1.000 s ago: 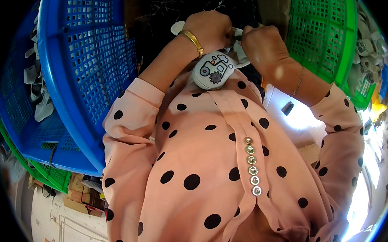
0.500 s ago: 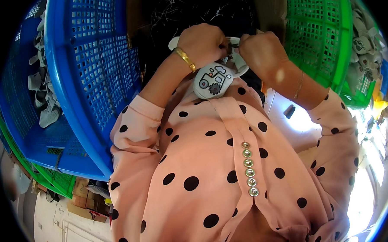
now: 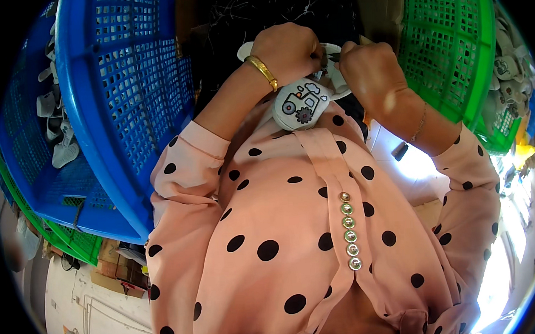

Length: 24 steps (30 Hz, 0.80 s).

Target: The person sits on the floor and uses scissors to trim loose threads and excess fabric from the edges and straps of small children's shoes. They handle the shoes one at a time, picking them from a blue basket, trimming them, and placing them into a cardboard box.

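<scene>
A small white child's shoe (image 3: 305, 105) with a cartoon vehicle and gear printed on its toe lies over my lap, toe toward me. My left hand (image 3: 291, 54), with a gold bracelet at the wrist, is closed on the far part of the shoe. Beside its right edge, my right hand (image 3: 372, 70) is closed with fingers pinched together near the shoe's opening. What those right fingertips hold is hidden behind the knuckles. Another white, rounded piece (image 3: 245, 51) shows just left of my left hand; how it joins the shoe is hidden.
A large blue plastic basket (image 3: 140, 113) stands close on my left, with several white shoes (image 3: 66, 143) beyond its wall. To my right is a green basket (image 3: 448, 57), and more printed shoes (image 3: 507, 67) lie past it. Dark fabric with loose threads (image 3: 261, 15) lies ahead.
Both hands and the shoe have shifted slightly in view, the shoe up and to the right. The hands remain closed at about the same spots.
</scene>
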Available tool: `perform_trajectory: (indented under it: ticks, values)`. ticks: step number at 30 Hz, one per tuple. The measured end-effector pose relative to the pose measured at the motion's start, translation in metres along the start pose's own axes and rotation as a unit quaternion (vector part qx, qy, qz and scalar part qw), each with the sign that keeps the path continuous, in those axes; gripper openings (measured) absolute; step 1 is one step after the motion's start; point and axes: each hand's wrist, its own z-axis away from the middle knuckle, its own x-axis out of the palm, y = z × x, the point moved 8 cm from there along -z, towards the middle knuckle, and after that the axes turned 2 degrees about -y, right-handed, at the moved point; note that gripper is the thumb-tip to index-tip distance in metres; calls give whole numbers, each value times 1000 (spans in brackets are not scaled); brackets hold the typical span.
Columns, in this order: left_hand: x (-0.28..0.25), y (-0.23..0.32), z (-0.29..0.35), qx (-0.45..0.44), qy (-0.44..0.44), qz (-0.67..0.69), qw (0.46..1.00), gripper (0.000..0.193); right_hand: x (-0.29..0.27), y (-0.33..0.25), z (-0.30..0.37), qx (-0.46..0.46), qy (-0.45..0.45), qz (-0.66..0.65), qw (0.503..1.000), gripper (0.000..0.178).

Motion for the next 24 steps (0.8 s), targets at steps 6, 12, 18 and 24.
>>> perform_trajectory:
  ticks: [6, 12, 18, 24]
  values:
    - [-1, 5, -3, 13, 5, -9, 1000, 14, 5, -6, -3, -22, -21, 67, 997, 13]
    - [2, 8, -7, 13, 2, -51, 999, 14, 8, -6, -4, -29, -10, 72, 997, 10]
    - [1, 13, -9, 20, 5, -63, 998, 12, 8, -2, -4, -5, 53, 21, 998, 6]
    - [-1, 18, -9, 28, 15, -72, 997, 11, 6, -1, -2, 17, 66, 3, 998, 6]
